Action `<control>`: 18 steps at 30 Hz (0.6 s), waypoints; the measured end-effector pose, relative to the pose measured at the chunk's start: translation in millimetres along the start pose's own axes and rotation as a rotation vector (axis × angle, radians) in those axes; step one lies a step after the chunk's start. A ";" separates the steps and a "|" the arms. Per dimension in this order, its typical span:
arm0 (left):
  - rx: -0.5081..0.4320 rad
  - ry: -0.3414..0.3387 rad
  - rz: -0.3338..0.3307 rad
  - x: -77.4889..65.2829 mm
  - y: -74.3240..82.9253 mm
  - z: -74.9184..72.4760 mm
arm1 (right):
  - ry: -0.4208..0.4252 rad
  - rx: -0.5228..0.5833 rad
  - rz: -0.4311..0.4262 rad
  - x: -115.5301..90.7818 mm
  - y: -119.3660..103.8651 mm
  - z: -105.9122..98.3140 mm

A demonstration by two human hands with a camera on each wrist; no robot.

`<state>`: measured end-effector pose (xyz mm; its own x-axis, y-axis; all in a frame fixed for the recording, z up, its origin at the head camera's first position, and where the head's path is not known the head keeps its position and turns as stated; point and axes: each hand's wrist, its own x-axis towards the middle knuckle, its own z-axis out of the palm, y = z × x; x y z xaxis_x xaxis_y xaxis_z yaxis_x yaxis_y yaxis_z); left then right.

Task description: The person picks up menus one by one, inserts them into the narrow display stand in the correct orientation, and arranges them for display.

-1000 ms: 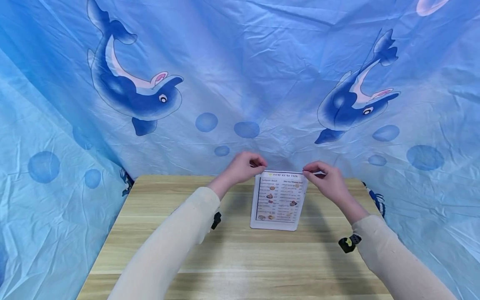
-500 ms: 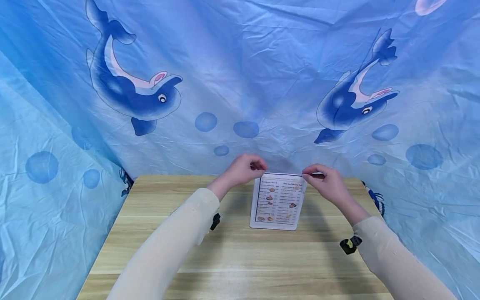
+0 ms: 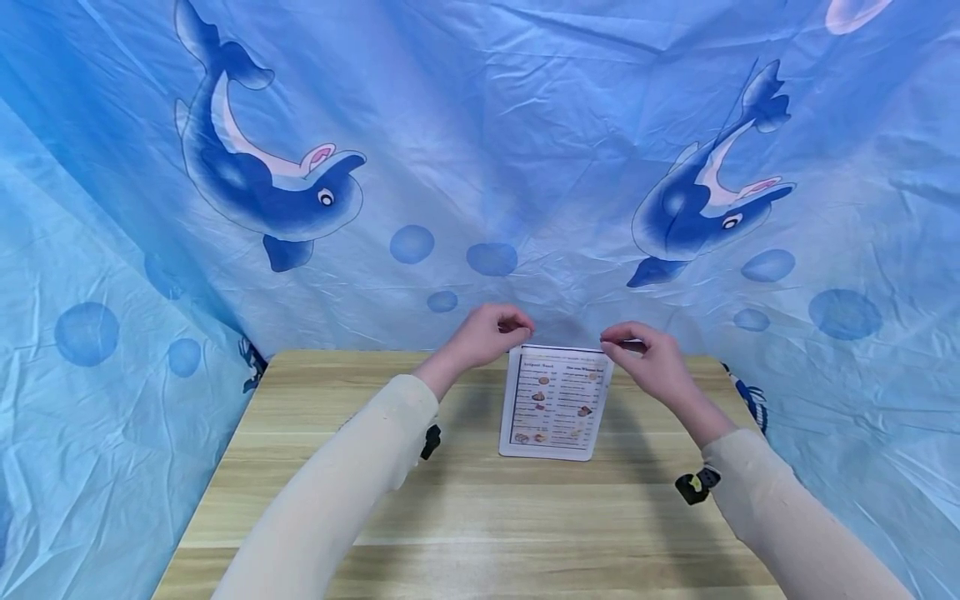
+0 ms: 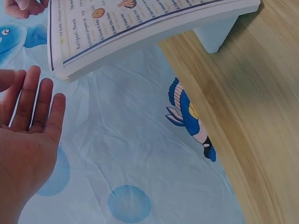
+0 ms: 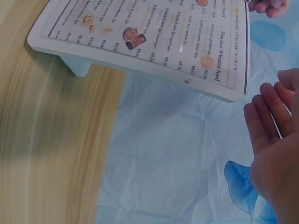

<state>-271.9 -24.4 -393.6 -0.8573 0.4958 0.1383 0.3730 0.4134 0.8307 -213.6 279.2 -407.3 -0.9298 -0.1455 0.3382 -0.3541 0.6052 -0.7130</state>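
A white stand with a printed menu [image 3: 558, 400] leans back on the wooden table, and pictures of food dot its columns of text. A wedge-shaped white support [image 4: 216, 35] shows beneath it in the left wrist view. My left hand [image 3: 486, 336] hovers by the upper left corner, thumb and fingers loosely bent. A small gap parts its fingertips [image 4: 59, 99] from the board in the left wrist view. At the upper right corner is my right hand [image 3: 651, 360], its relaxed fingers [image 5: 256, 119] apart from the edge in the right wrist view. Neither hand holds anything.
The wooden table [image 3: 480, 525] ends just behind the stand. Blue cloth [image 3: 570, 167] printed with dolphins hangs at the back and down both sides. Dark camera mounts [image 3: 697, 485] sit at the wrists over pale sleeves.
The menu's top edge sits slightly lower than a second ago, and its heading has faded from the head view. Both hands dipped to the corners, then rose slightly off them.
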 end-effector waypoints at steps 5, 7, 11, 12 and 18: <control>-0.072 0.013 -0.041 0.7 -0.9 3.4 | 0.001 0.062 0.016 -1.0 -0.4 1.4; -0.111 0.016 -0.039 1.5 -0.7 5.0 | 0.004 0.088 0.011 -0.8 -0.7 2.4; -0.162 0.013 -0.019 3.0 1.3 7.6 | 0.008 0.107 -0.008 -0.3 0.1 4.5; -0.169 0.011 -0.015 3.4 1.5 8.2 | 0.008 0.105 -0.011 -0.4 0.4 5.1; -0.175 0.005 -0.002 4.0 1.4 10.0 | 0.008 0.099 -0.011 -1.3 1.8 7.1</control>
<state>-271.3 -14.2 -397.2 -0.8597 0.4915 0.1391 0.3047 0.2748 0.9120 -213.7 275.0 -413.4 -0.9251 -0.1452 0.3508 -0.3727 0.5234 -0.7662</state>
